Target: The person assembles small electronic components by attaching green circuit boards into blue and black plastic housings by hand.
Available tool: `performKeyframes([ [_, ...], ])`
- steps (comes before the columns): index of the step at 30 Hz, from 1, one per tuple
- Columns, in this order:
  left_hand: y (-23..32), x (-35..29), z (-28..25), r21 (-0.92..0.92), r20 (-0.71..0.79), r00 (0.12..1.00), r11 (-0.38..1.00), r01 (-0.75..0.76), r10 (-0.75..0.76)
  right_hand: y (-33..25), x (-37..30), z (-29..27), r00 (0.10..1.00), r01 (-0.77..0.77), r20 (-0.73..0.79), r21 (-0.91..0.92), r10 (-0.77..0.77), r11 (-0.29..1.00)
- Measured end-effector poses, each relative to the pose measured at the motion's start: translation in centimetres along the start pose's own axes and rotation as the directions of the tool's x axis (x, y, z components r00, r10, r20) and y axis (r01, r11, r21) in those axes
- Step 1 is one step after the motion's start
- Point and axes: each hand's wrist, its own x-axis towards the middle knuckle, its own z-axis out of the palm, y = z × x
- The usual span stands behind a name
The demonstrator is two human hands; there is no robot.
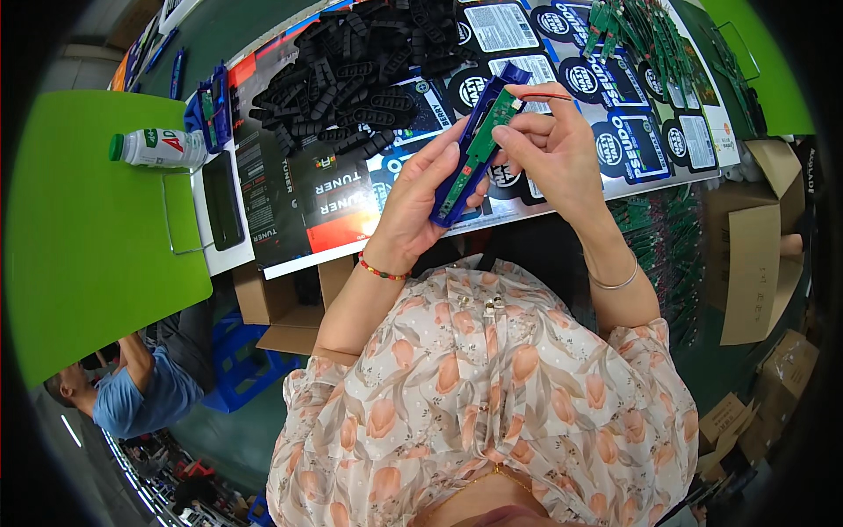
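Over the table's near edge, my left hand (420,195) is wrapped round a long dark blue plastic casing (450,186), tilted up to the right. A narrow green circuit board (479,151) lies along the casing's open side. My right hand (555,145) is closed at the board's upper end, thumb on the board and forefinger by a thin red and black wire (546,96). That wire runs from a small white connector at the board's top. What the right fingertips grip exactly is partly hidden. Beyond my hands lies a heap of black rubber keypad strips (351,75).
Green circuit boards with wires (645,39) are piled at the far right, and more (659,255) hang below the table's right side. A white bottle with green cap (162,147), a dark phone (223,200) and another blue casing (213,107) are at left. Open cardboard boxes (752,263) stand right.
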Motion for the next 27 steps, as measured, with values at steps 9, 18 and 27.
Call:
performKeyframes([
  [9, 0.5, 0.2, 1.0, 0.07, -0.022, 0.997, 0.994, -0.079, 0.08, -1.1, 0.0, 1.3, 0.984, 0.138, -0.08, -0.23, -0.16, 0.963],
  [18, 0.5, -0.1, 0.2, 0.048, -0.019, 0.993, 0.992, -0.115, 0.117, -0.7, 0.4, 1.5, 1.0, 0.018, -0.006, -0.151, -0.02, 0.988],
  [27, 1.0, 0.0, 0.9, 0.167, -0.04, 0.995, 0.982, -0.086, 0.094, -0.9, 1.4, 1.4, 0.948, 0.239, -0.06, -0.516, -0.313, 0.823],
])
